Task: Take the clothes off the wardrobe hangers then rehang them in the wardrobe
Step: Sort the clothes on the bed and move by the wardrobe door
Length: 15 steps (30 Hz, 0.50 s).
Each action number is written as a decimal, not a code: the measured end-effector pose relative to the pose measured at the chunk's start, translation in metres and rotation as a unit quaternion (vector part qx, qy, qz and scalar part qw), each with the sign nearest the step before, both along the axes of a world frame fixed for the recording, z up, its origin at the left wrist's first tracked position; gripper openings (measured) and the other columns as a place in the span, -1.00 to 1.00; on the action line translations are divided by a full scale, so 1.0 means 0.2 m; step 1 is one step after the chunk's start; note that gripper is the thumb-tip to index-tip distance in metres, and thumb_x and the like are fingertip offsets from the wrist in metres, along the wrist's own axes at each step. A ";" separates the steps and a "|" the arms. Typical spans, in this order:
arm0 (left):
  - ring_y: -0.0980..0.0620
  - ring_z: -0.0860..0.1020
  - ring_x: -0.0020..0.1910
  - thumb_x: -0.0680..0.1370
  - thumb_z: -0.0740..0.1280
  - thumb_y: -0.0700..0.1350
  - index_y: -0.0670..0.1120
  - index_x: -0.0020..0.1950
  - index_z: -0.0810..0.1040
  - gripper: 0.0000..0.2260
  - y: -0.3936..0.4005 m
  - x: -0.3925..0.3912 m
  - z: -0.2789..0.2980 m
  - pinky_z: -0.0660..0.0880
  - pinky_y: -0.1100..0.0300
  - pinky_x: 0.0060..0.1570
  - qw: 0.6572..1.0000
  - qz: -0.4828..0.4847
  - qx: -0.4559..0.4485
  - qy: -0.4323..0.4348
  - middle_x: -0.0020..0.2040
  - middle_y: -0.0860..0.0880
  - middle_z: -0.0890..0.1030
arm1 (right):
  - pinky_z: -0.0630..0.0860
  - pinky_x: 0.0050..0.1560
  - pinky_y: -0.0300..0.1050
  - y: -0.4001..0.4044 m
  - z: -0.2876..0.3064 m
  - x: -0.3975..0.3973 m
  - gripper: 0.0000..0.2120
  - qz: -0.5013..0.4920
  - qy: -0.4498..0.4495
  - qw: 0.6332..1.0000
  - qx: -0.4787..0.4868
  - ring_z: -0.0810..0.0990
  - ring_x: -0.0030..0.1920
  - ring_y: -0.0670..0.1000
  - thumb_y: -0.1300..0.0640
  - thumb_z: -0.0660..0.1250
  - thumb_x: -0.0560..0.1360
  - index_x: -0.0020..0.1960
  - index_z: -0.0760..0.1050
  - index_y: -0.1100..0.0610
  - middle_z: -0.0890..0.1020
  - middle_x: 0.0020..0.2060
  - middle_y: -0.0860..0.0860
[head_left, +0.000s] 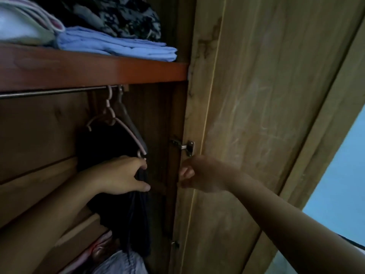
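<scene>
Item: dark garment, hanging lengthwise from pink hanger on rail. Your left hand is gripping its right edge; your right hand (loosely curled, holding nothing) is hovering just right.

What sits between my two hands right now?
In the head view, only the dark wardrobe side panel shows between the left hand, which grips the dark garment, and the right hand.
</scene>
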<state>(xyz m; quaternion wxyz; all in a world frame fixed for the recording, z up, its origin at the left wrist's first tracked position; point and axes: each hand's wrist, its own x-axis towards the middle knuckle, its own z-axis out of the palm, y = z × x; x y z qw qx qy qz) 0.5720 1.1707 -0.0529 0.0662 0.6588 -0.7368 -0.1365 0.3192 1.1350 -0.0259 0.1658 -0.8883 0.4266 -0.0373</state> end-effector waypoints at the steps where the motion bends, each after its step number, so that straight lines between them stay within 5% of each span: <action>1: 0.19 0.47 -0.01 0.39 0.40 0.34 0.13 0.40 0.39 -0.36 -0.01 0.06 -0.01 0.43 0.27 -0.10 1.000 0.016 -0.016 0.010 0.00 0.20 0.39 | 0.50 0.00 -0.19 -0.01 0.00 0.08 -0.74 0.007 -0.009 1.000 0.006 0.57 0.05 -0.10 -0.07 0.42 0.51 0.16 0.57 -0.03 0.58 -0.03 -0.16; 7: 0.13 0.49 0.02 0.42 0.42 0.28 0.08 0.38 0.43 -0.40 -0.03 0.32 -0.08 0.42 0.27 -0.11 0.994 0.080 -0.072 0.011 0.04 0.12 0.46 | 0.57 0.16 0.02 -0.17 -0.02 0.53 -0.72 -0.001 -0.029 0.999 -0.041 0.62 0.11 0.07 -0.07 0.44 0.45 0.10 0.63 0.03 0.66 0.06 0.04; 15: 0.08 0.51 0.13 0.45 0.39 0.27 0.07 0.43 0.40 -0.40 -0.02 0.47 -0.12 0.49 0.17 0.11 0.991 0.113 -0.062 0.036 0.25 0.03 0.51 | 0.50 -0.06 -0.07 -0.47 -0.14 0.86 -0.60 -0.101 -0.079 0.986 -0.102 0.60 0.10 0.24 -0.09 0.38 0.47 0.24 0.50 0.08 0.60 0.12 0.16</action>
